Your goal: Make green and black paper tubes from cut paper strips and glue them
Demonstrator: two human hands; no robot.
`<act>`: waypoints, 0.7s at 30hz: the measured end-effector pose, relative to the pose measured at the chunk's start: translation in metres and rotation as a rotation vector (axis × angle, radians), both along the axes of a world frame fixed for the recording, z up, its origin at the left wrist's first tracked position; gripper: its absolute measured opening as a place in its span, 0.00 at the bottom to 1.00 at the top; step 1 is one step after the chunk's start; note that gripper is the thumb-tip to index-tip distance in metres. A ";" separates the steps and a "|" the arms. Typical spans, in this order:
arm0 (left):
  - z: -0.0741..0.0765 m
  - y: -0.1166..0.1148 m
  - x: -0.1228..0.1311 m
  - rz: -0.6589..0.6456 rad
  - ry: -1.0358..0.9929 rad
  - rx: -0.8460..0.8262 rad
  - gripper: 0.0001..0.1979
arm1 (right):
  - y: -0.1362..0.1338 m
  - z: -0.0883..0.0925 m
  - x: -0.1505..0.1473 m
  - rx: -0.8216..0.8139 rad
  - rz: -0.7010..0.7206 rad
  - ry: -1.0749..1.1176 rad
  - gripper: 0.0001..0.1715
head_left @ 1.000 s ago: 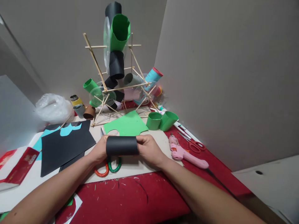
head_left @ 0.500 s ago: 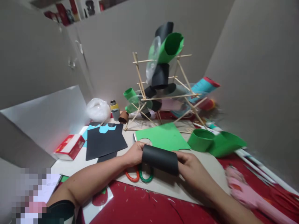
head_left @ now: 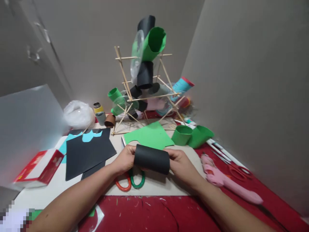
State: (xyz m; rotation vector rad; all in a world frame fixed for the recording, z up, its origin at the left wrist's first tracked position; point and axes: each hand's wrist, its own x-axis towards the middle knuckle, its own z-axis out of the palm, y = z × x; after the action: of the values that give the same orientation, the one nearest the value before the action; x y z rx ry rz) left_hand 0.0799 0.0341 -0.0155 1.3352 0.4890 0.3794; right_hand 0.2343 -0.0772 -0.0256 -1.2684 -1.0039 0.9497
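Note:
A black paper tube (head_left: 151, 159) lies sideways between my hands, above the cardboard. My left hand (head_left: 125, 158) grips its left end, and my right hand (head_left: 180, 164) grips the right end; some fingertips are hidden inside or behind it. Beneath the tube rest scissors with orange and green handles (head_left: 137, 182), their blades mostly covered. Just behind the hands lies a green sheet (head_left: 152, 135) with a rounded cut-out. Black sheets (head_left: 88, 154) with light blue scraps (head_left: 91, 136) are left of my left hand. Two green paper tubes (head_left: 181, 135) stand beyond my right hand.
A wooden stick frame (head_left: 154, 97) carrying green and black tubes on clear discs stands at the back. Pink glue gun (head_left: 229, 183) and red-handled scissors (head_left: 238, 171) lie right. A red box (head_left: 40, 167) and a plastic bag (head_left: 79, 114) are at left.
The view has swung to the right, so the scene shifts left and more of the glue gun and red-handled scissors shows. Both hands still hold the black tube in much the same pose.

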 end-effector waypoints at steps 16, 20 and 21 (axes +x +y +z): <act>-0.004 0.010 0.003 0.053 -0.024 -0.016 0.17 | 0.009 -0.009 0.009 0.042 -0.068 0.353 0.05; 0.004 0.011 0.003 0.182 -0.148 0.017 0.16 | 0.011 -0.010 0.014 0.063 -0.084 0.434 0.11; 0.007 0.009 0.001 0.217 -0.165 0.071 0.15 | 0.011 -0.011 0.015 0.066 -0.084 0.454 0.12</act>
State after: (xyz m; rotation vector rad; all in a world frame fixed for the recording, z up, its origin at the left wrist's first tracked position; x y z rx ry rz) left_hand 0.0813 0.0434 -0.0082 1.3098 0.4869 0.6860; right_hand 0.2490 -0.0660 -0.0363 -0.9711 -0.6165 1.0690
